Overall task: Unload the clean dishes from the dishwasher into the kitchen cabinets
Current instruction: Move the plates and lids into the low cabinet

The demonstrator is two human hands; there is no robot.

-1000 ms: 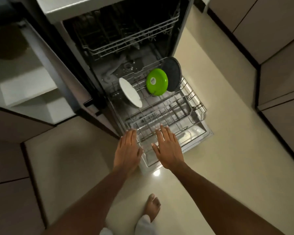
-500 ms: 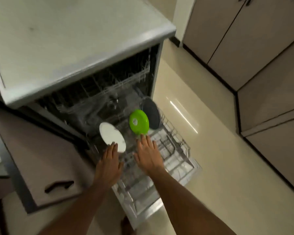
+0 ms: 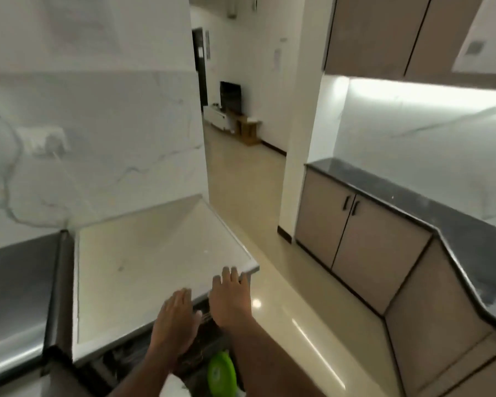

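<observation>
1. Head view: our left hand and right hand hover flat, fingers straight, holding nothing.
2. The green plate stands on edge below our wrists.
3. We judge it light, rigid, slippery; pinch its upper rim.

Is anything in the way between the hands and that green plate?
Nothing visible blocks it. Both hands, left and right, are open and empty, up by the white countertop edge. The green plate stands below them in the dishwasher, partly hidden behind the forearms.
</observation>
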